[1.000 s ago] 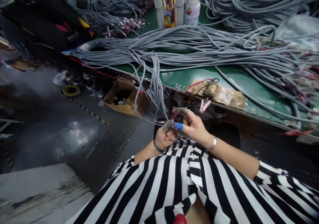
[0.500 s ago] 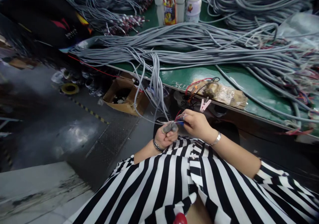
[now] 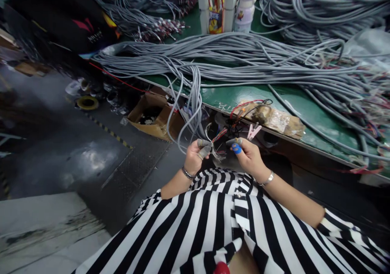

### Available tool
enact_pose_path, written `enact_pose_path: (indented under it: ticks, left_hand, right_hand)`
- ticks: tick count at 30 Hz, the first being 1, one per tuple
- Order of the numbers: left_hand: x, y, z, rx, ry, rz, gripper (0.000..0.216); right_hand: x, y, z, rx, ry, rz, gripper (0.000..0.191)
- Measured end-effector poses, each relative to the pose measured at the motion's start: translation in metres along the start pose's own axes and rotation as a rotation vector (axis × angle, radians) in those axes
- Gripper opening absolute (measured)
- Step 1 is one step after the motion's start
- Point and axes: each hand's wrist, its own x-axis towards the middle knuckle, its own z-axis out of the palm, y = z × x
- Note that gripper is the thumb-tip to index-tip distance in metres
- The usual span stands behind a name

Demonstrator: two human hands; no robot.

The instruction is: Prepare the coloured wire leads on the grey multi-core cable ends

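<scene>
My left hand (image 3: 197, 155), with grey covers on its fingertips, is closed in a pinch around the stripped end of a grey cable (image 3: 178, 134). Out of that end fan thin coloured wires (image 3: 218, 136), red, green and white among them, and pale loose strands (image 3: 218, 155). To the right of the wires, a small gap away, is my right hand (image 3: 248, 156). Its thumb wears a blue wrap and its index finger a grey cover; the two tips are together, and whatever lies between them is too small to make out.
A long bundle of grey cables (image 3: 231, 50) lies across the green table (image 3: 219, 101), some looping over its front edge. Near that edge are a taped cardboard strip (image 3: 282, 121) and a pink clip (image 3: 253, 132). An open cardboard box (image 3: 155, 128) stands below; a bottle (image 3: 244, 12) is behind.
My right hand has drawn away from the wires to the right, and they now spread out visibly. My left hand has shifted slightly left and up, still gripping the cable. The view has turned a little.
</scene>
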Motion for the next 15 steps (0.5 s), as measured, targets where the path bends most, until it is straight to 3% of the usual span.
enact_pose_path:
  ticks: [4, 7, 11, 15]
  left_hand:
    - [-0.006, 0.002, 0.003, 0.257, -0.076, 0.126, 0.019]
    - [-0.009, 0.008, 0.006, 0.324, -0.095, 0.156, 0.018]
    - [-0.009, 0.011, 0.014, 0.152, -0.034, -0.023, 0.019]
    - [-0.006, 0.009, 0.022, -0.247, 0.027, -0.337, 0.026]
  right_hand:
    - [0.008, -0.013, 0.009, -0.009, -0.129, 0.082, 0.031]
    - [0.014, -0.012, 0.016, 0.047, -0.197, 0.114, 0.034]
    - [0.019, -0.008, 0.013, 0.190, -0.299, 0.016, 0.035]
    - [0.019, -0.006, 0.005, -0.013, -0.351, -0.110, 0.024]
